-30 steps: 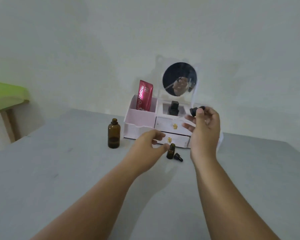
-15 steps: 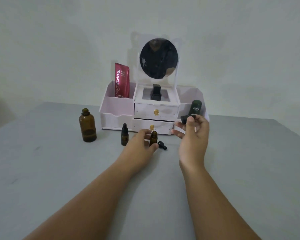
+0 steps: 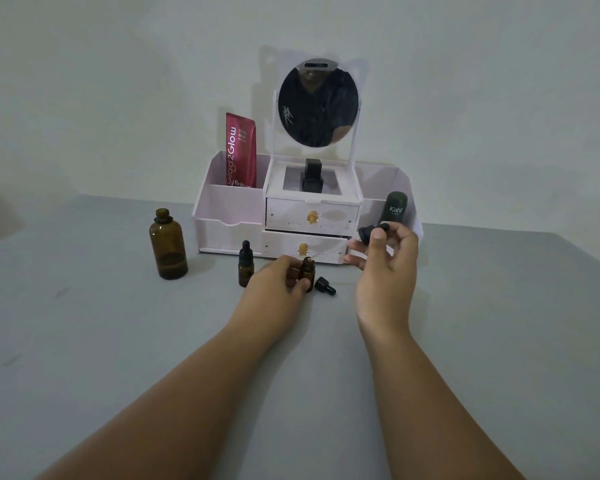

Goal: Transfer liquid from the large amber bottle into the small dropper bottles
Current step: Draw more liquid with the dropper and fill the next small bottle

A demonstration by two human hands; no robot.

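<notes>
From my feed: left hand (image 3: 278, 284) has its grip clenched around an open small amber glass dropper bottle (image 3: 307, 274), standing upright on the grey desk (image 3: 101, 341) just in front of the organizer's lower drawer. Right hand (image 3: 384, 268) is raised above the desk, grip pinching a black rubber dropper cap (image 3: 371, 231) between thumb and fingers; its thin clear glass pipette (image 3: 326, 252) slants down-left, tip at the mouth of the held bottle. A second small amber dropper bottle with black cap on (image 3: 245, 264) stands just left of the left hand. A loose black dropper cap (image 3: 325, 286) lies on its side just right of the held bottle. Large amber glass bottle (image 3: 168, 244), uncapped, upright, low liquid level, sits well left of both. Behind: white plastic vanity organizer with round mirror (image 3: 312, 216), a red tube (image 3: 241, 150) in its left bin, and a dark green "Kahf" tube (image 3: 396, 207) in its right bin.
</notes>
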